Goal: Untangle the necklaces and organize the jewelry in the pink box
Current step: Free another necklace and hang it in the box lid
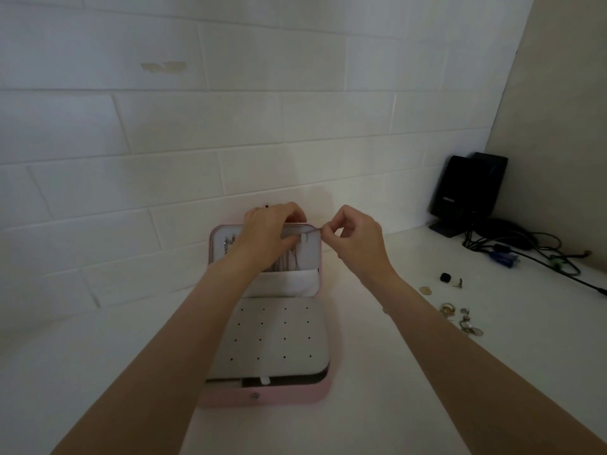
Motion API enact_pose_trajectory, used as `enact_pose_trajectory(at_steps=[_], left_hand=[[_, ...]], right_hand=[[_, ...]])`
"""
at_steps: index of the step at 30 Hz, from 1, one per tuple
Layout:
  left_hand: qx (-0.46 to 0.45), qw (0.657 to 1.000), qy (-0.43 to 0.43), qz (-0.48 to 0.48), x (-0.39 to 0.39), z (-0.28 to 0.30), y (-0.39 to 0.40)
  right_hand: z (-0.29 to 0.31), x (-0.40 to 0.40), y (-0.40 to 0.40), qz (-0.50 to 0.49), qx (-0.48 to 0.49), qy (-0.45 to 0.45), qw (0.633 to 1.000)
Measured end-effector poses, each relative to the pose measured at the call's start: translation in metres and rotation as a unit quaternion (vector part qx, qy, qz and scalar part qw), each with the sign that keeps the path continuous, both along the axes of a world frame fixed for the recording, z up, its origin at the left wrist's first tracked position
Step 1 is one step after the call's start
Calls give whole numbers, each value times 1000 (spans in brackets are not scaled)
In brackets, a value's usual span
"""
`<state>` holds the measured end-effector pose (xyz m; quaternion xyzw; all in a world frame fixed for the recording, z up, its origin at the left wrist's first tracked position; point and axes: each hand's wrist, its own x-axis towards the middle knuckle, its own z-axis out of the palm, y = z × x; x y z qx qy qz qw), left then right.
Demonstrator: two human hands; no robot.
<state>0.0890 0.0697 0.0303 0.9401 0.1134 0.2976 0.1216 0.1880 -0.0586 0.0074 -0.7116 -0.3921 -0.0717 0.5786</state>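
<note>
The pink jewelry box lies open on the white counter, its lid standing upright against the wall. A white perforated earring panel covers the base. My left hand is at the top of the lid's inner panel, fingers curled over the hooks. My right hand pinches one end of a thin necklace chain that stretches toward the left hand. Further chains hang down the lid's inside, and a short silver chain hangs at its left. What the left fingers hold is hidden.
Loose rings and earrings lie scattered on the counter to the right, with a small black piece nearby. Black speakers and tangled cables fill the back right corner. A white tiled wall rises behind the box.
</note>
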Motion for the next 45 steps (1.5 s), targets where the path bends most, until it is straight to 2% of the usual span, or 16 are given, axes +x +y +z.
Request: enact_pose_trajectory(at_steps=[8,12,14,18,22,24,30,33,39,43,45], left_hand=[[-5,1000,4,-4,-10,8,-7],[0,1000,4,-8,-12,12,-13],[9,1000,9,-9,-13,14,-15],[39,999,25,-2,-12,15,-16],[71,997,28,6,-14,17,-15],[98,995,22,11,-16,18,-15],[105,994,31,-9,-22,18,-10],[92,994,42,-37,-24,21,-9],[95,995,-1,-23,-24,15,-12],[110,994,-15,-6,-23,11,-16],[114,993,-30,-11,-23,10,-17]], right_hand=[[-6,-18,-17,-23,-44,-54,997],[-16,-29,-26,-59,-118,-125,983],[-20,-36,-30,-88,-166,-211,959],[-17,-48,-35,-105,-173,-404,892],[-8,-59,-25,-125,-206,-492,837],[-2,-60,-16,-120,-217,-497,832],[23,-59,-13,-40,-204,-397,894],[34,-55,-12,-53,-263,-389,882],[42,-53,-3,-52,-278,-386,878],[40,-50,-4,-65,-264,-401,875],[35,-52,-2,-72,-224,-396,888]])
